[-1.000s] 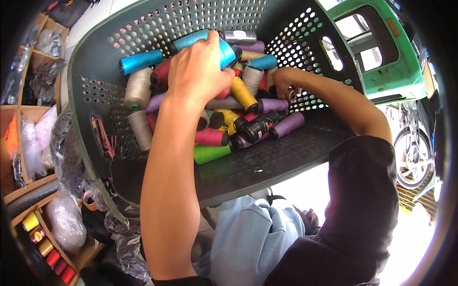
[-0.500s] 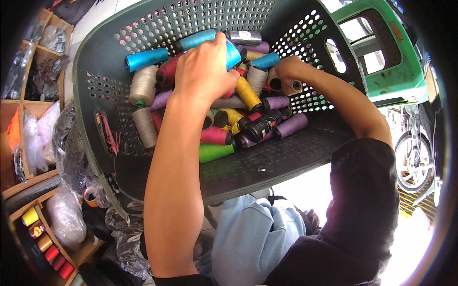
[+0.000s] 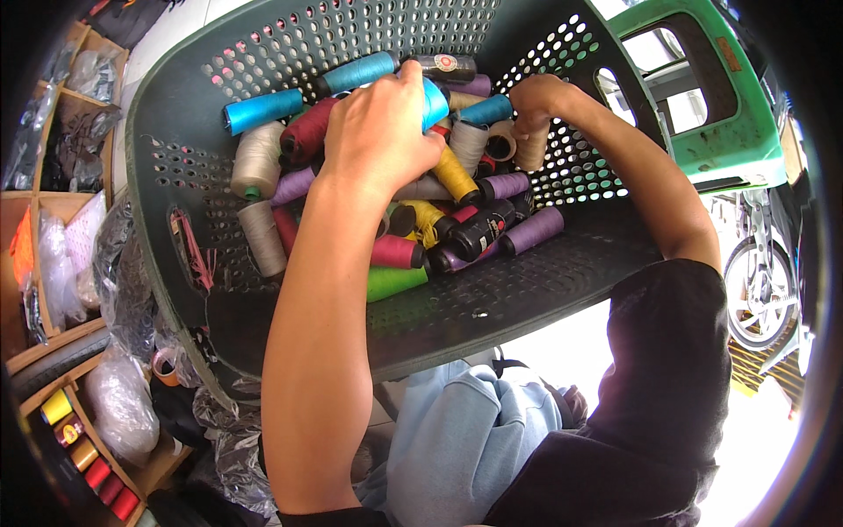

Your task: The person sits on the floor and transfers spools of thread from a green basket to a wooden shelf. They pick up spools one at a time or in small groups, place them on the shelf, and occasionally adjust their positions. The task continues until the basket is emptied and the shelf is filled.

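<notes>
A dark grey perforated plastic basket (image 3: pixel 492 327) holds many thread spools in blue, red, purple, yellow, grey and black. Over the middle of the pile, my left hand (image 3: pixel 379 127) is closed around a bright blue thread spool (image 3: pixel 434 104). Near the basket's right wall, my right hand (image 3: pixel 537 98) grips the top of a beige thread spool (image 3: pixel 532 149), which stands roughly upright. Beside that spool lie another beige cone (image 3: pixel 501 140) and a grey spool (image 3: pixel 468 147). A black spool (image 3: pixel 481 232) and a purple spool (image 3: pixel 535 231) rest toward the near side. My fingertips are partly hidden.
Wooden compartments (image 3: pixel 39 189) with plastic bags stand along the left. Below them, a box holds small spools (image 3: pixel 85 454). A green metal frame (image 3: pixel 742 132) and a spoked wheel (image 3: pixel 761 294) are at the right. Light blue cloth (image 3: pixel 474 430) shows below the basket.
My right hand has risen slightly away from me, and the beige spool in it has tipped from lying to nearly upright. My left hand stays on the blue spool. The basket appears slightly further left.
</notes>
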### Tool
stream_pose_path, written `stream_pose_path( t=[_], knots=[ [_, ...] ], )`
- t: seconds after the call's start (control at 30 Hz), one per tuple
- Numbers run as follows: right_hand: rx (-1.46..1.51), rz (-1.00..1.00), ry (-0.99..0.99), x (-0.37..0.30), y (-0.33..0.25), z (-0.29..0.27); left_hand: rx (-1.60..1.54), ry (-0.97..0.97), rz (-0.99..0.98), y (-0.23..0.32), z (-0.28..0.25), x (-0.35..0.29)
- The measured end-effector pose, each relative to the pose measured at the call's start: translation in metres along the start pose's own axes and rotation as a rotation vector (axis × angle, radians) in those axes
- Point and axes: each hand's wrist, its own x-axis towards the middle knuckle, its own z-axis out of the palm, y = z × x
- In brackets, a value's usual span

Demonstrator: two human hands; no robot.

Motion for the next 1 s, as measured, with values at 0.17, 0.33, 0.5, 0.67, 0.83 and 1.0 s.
stream_pose_path(
  t=[0.17, 0.33, 0.5, 0.67, 0.83, 1.0],
  knots=[
    [0.126, 0.050, 0.020, 0.000, 0.002, -0.001, 0.001, 0.030, 0.012, -0.003, 0.002, -0.001],
    [0.058, 0.015, 0.488, 0.003, 0.006, 0.004, 0.012, 0.016, 0.015, -0.004, 0.003, 0.000],
    [0.051, 0.071, 0.587, -0.002, 0.005, -0.014, 0.015, -0.007, -0.007, -0.005, 0.001, -0.001],
    [0.084, -0.010, 0.704, 0.001, 0.005, -0.009, 0.021, -0.022, -0.014, -0.004, 0.001, -0.002],
    [0.169, -0.043, 0.927, 0.009, 0.002, 0.000, 0.019, -0.038, -0.018, -0.004, 0.000, -0.002],
    [0.195, -0.027, 0.945, 0.006, -0.001, -0.005, 0.034, -0.044, -0.020, -0.004, 0.002, -0.003]
  ],
)
